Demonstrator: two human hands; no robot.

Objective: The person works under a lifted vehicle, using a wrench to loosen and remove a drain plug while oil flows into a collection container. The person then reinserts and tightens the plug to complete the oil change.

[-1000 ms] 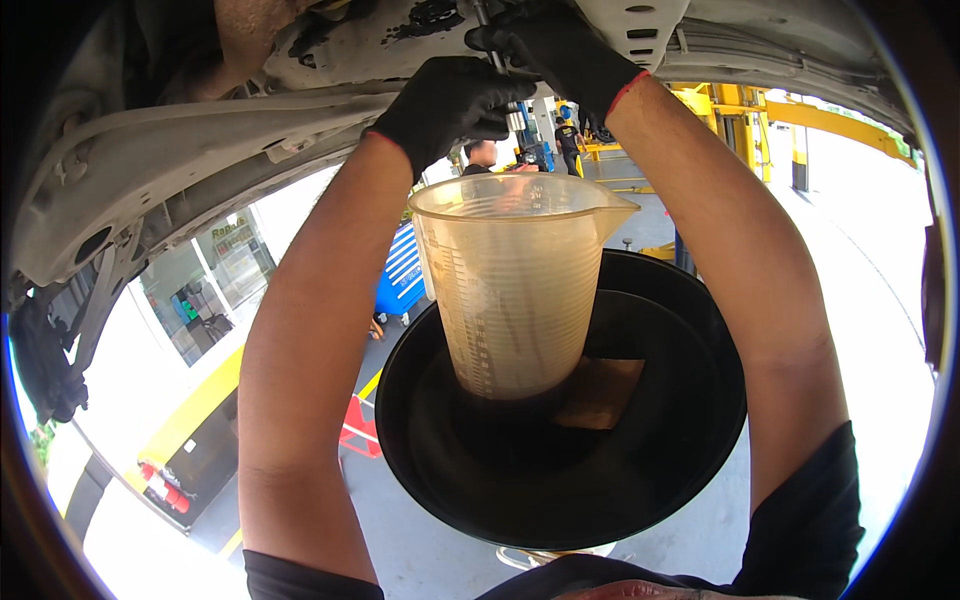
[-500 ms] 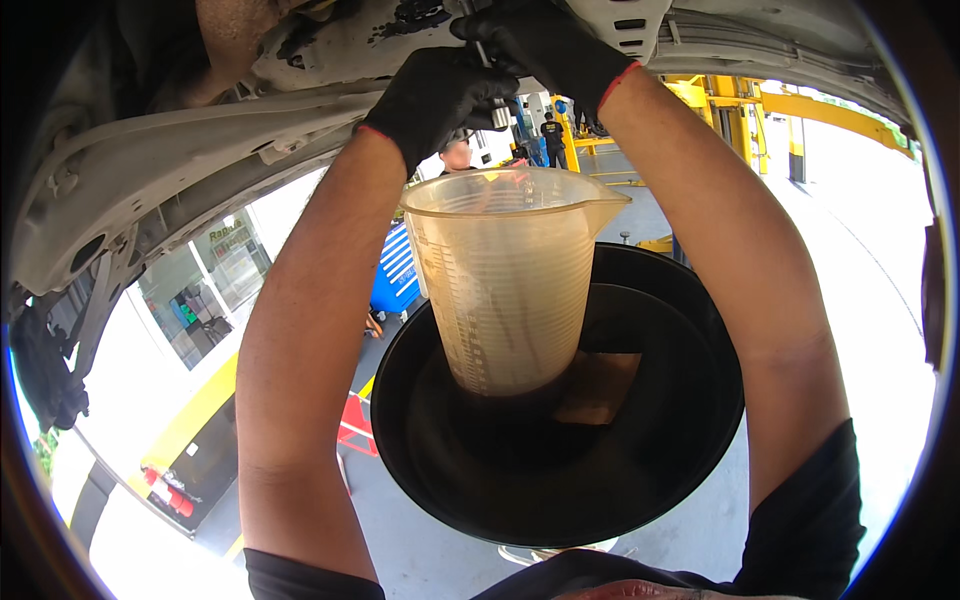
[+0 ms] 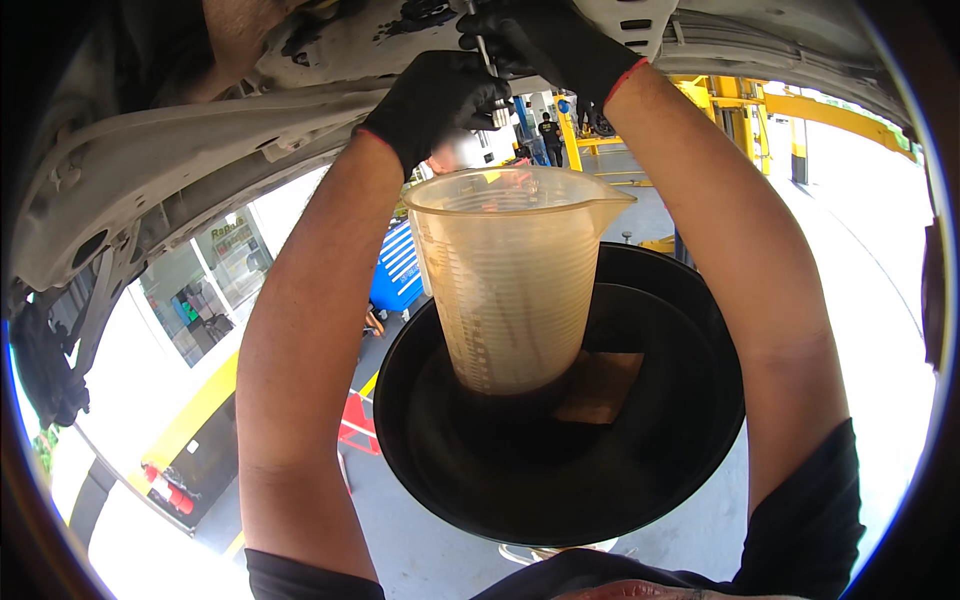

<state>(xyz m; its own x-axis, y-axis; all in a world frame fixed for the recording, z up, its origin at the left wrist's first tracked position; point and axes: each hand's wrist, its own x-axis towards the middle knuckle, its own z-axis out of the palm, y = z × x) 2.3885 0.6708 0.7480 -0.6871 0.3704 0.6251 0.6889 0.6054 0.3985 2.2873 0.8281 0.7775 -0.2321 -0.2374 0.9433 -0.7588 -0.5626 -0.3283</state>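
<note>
Both my hands wear black gloves with red cuffs and are raised to the car's underside (image 3: 350, 75). My left hand (image 3: 435, 100) curls its fingers around the lower end of a slim metal wrench (image 3: 487, 56), whose bright cylindrical tip shows below them. Higher up, my right hand (image 3: 550, 50) is closed at the wrench's upper part, its fingertips partly hidden. Under my hands a translucent measuring jug (image 3: 510, 290) with a spout stands upright in a wide black drain pan (image 3: 560, 490). A brown flat piece (image 3: 605, 385) lies beside the jug's base.
A blue tool cabinet (image 3: 398, 270) stands behind the pan at left, near a red frame (image 3: 357, 425). Yellow lift posts (image 3: 735, 125) rise at far right. One person (image 3: 551, 138) stands in the background; another is partly hidden behind my left hand. A red fire extinguisher (image 3: 168, 488) is at lower left.
The wrench and my right hand have shifted very slightly right and down in the picture. The jug and pan appear slightly farther right. Both hands keep their hold.
</note>
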